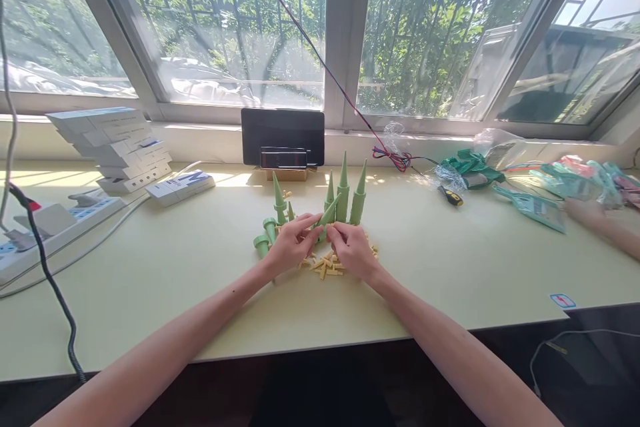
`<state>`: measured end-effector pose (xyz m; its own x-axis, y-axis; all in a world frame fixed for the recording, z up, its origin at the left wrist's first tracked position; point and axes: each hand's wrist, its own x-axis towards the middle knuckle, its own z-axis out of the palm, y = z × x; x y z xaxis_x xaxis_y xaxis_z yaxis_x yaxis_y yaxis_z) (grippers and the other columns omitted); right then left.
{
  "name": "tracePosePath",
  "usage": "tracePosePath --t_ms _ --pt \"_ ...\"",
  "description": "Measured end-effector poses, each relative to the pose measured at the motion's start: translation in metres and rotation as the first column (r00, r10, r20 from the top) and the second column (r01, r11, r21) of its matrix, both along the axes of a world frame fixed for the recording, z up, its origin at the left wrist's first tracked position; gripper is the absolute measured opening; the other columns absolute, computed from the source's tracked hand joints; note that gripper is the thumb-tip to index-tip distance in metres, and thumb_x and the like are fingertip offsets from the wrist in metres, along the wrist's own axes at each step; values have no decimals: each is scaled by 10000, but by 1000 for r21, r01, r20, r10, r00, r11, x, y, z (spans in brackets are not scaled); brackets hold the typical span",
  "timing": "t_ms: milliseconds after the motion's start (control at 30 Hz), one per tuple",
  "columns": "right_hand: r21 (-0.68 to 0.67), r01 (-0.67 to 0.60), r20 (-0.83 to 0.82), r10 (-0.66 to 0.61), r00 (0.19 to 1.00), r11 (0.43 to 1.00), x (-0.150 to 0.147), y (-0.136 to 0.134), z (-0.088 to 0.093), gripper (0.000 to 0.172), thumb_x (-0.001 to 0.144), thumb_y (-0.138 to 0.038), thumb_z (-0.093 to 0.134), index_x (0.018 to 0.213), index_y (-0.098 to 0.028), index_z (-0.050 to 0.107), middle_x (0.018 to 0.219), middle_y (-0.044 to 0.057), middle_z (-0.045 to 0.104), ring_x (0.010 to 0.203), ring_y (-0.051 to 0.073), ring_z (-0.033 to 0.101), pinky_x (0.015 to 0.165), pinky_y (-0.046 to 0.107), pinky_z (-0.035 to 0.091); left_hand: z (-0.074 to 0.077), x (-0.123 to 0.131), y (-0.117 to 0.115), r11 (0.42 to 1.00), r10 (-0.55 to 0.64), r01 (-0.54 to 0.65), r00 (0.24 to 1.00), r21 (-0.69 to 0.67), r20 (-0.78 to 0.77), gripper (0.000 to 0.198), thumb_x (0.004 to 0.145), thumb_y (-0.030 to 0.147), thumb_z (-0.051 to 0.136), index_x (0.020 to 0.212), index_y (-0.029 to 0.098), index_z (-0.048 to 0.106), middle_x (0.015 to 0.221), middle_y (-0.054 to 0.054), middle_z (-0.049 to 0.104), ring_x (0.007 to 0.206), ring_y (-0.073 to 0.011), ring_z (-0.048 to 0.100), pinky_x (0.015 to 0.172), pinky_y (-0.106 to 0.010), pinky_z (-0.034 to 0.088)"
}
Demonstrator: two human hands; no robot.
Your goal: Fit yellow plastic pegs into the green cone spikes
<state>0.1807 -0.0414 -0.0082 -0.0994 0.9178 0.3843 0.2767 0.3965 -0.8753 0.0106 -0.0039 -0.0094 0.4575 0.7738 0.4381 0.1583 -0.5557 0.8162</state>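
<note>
Head view: a cone (329, 211) is pinched, tilted, between left hand (291, 245) and right hand (353, 251), above tan pegs (327, 269), before standing cones (351, 195). Likely best held steady, tip kept clear of those.

2 arms showing, both the wearer's own. The left arm (175, 340) is showing bare from the frame's bottom edge to the wrist. The right arm (450, 340) is showing the same, bare skin all the way. Both forearms are looking slim and long, narrowing toward the wrists. The wide lens is stretching them near the lower corners. The left hand (293, 240) and right hand (353, 248) are both showing bare, fingers slender. 1 small dark dot is showing on the left forearm, about midway. Sunlight is hitting hands and wrists; the arms are sitting in shade lower down. Nails are reading too small to tell.
</note>
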Motion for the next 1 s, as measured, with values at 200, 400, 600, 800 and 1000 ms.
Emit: tracePosePath --t_ms 200,400,600,800,1000 --pt "-74 -67 -114 59 992 995 0 2 -2 364 935 -395 476 631 -196 478 468 -59 371 429 88 327 448 242 262 -3 0 1 1000 18 -18 1000 -22 9 368 934 367 560 1245 190 643 936 -24 531 462 -26 493 400 -182 446" --pt "-198 -229 -353 148 924 953 1 2 2 363 908 -421 512 620 -203 478 412 -84 310 359 72 257 378 235 196 -5 -1 3 999 24 -23 1000 -22 16 377 924 378 578 1257 213 642 995 -36 563 442 -22 518 402 -182 465" --pt "-263 -333 -468 182 865 905 5 2 4 390 884 -454 558 604 -189 496 413 -86 313 343 63 283 372 227 201 -4 -1 3 999 31 -31 999 -16 16 379 905 377 609 1243 214 656 1065 -62 609 416 -25 540 364 -170 456" --pt "-341 -443 -582 184 792 829 6 5 5 364 849 -439 603 611 -178 513 398 -86 318 348 65 288 372 216 195 -4 -1 3 999 53 -52 998 -5 23 359 896 366 623 1214 210 677 1154 -89 635 390 -22 546 340 -169 451" --pt "-426 -542 -669 151 728 724 10 5 12 316 850 -394 596 640 -174 509 406 -95 278 362 66 281 376 197 164 -3 1 1 997 73 -73 997 14 21 358 893 355 625 1213 204 676 1128 -85 656 387 -24 547 344 -160 442"
